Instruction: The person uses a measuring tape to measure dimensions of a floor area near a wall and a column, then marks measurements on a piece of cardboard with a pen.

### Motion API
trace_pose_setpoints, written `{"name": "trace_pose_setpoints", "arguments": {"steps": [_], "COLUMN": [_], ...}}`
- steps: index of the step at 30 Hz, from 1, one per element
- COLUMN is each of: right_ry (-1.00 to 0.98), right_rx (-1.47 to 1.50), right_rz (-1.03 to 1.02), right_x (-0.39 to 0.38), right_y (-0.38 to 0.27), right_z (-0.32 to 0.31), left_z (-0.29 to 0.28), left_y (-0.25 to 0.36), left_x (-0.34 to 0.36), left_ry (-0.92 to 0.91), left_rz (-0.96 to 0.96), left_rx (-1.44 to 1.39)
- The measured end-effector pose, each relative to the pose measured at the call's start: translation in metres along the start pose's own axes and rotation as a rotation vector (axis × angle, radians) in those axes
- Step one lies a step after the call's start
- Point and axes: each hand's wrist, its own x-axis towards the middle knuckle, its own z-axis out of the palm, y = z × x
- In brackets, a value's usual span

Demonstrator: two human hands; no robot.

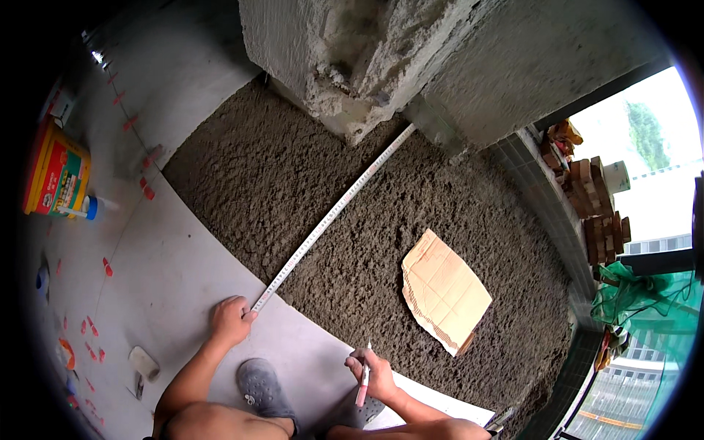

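My left hand [232,320] is closed on the near end of a white tape measure [323,226]. The blade runs out straight across the rough grey mortar bed [367,271] to the base of the wall at the far side. In my right hand [378,375] is a pink-and-white marker [364,385], its thin tip pointing up and away from me. A torn piece of cardboard [447,292] with lines on it lies on the mortar, beyond my right hand. Pale floor tiles [220,257] meet the mortar edge close to both hands.
A rough concrete column [352,66] stands at the far side. On the left are a yellow-and-red bucket [62,172], a blue-capped container [89,207] and several red tile spacers [108,266]. Bricks [589,187] and green netting [638,297] line the window on the right. A grey clog [262,387] is near my left hand.
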Motion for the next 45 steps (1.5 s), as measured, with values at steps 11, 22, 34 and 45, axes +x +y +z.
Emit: {"name": "trace_pose_setpoints", "arguments": {"steps": [11, 22, 34, 45], "right_ry": [-0.014, 0.021, 0.032, -0.037], "right_rx": [0.015, -0.004, 0.046, 0.098], "right_rz": [0.03, -0.041, -0.048, -0.01], "right_x": [-0.001, -0.001, 0.003, -0.004], "right_y": [-0.001, 0.001, 0.001, 0.006], "right_z": [-0.005, -0.004, -0.003, 0.006], "left_z": [-0.003, -0.001, -0.007, 0.002], "left_y": [0.004, 0.001, 0.011, 0.02], "left_x": [0.0, 0.001, 0.001, 0.019], "left_ry": [-0.021, -0.018, -0.094, -0.017], "left_rz": [-0.021, 0.004, -0.093, -0.028], "left_rx": [0.015, -0.003, 0.023, 0.019]}}
